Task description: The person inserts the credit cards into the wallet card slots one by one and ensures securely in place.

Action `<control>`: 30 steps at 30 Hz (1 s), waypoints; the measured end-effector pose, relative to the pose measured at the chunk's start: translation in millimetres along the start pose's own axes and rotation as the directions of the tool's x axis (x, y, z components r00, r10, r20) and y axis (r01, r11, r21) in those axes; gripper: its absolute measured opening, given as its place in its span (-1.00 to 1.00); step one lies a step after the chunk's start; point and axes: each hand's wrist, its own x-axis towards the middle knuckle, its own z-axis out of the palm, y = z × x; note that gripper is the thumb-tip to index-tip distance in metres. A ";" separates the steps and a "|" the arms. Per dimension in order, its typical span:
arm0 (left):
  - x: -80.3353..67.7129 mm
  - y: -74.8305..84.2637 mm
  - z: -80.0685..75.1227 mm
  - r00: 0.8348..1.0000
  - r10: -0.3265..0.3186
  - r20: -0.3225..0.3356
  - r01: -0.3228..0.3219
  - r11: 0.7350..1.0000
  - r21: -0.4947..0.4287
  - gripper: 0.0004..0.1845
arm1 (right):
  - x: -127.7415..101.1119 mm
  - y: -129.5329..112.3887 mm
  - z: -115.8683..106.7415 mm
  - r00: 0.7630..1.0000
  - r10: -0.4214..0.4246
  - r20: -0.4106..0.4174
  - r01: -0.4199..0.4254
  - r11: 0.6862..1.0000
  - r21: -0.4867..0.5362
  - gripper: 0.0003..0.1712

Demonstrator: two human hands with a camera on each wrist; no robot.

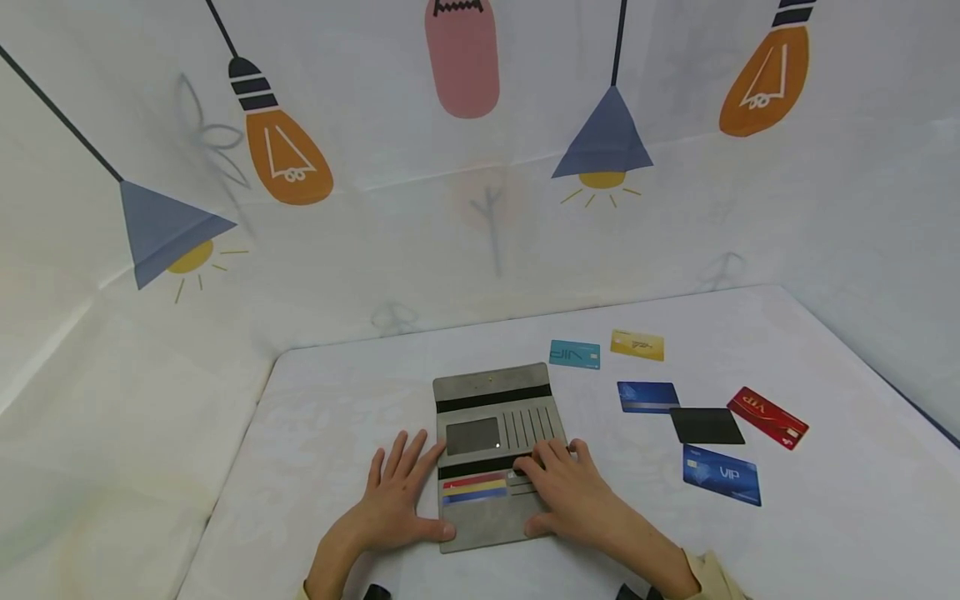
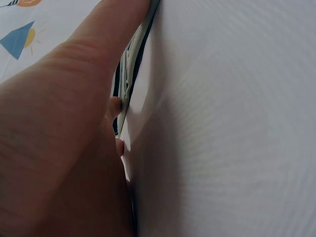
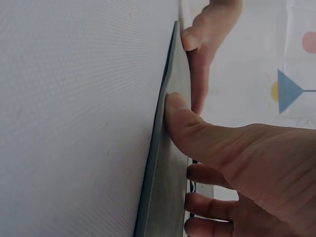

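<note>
A grey wallet (image 1: 487, 533) lies unfolded on the table, with a dark window, a row of slots in its upper part and red, yellow and blue cards (image 1: 475, 489) in its lower left slots. My left hand (image 1: 397, 504) is spread at the wallet's left side, its thumb resting on the lower left edge. On the lower right part rests my right hand (image 1: 570, 492), fingertips by the dark fold and thumb near the bottom edge. A small pale strip shows beside its fingertips; what it is I cannot tell. In the right wrist view, the right thumb (image 3: 180, 111) presses the wallet's edge.
Right of the wallet lie a teal card (image 1: 574, 354), a yellow card (image 1: 637, 345), a blue card (image 1: 648, 397), a black card (image 1: 707, 426), a red card (image 1: 768, 417) and a blue VIP card (image 1: 722, 475). A lamp-patterned white curtain (image 1: 420, 233) hangs behind the white table (image 1: 337, 400).
</note>
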 end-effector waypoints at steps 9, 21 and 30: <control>-0.8 1.1 -0.3 1.000 0.009 -0.012 -0.009 1.000 -0.011 0.22 | 0.8 -0.1 -1.6 1.000 -0.010 0.013 0.010 1.000 0.014 -0.19; -0.5 1.9 -3.0 1.000 0.006 0.007 -0.006 1.000 -0.011 0.22 | 2.9 0.1 -1.8 1.000 -0.021 0.010 0.021 1.000 -0.013 -0.17; -0.9 1.0 -2.8 1.000 0.010 0.013 -0.010 1.000 -0.015 0.22 | 3.7 1.2 -0.8 0.999 -0.013 0.050 0.012 1.000 0.017 -0.17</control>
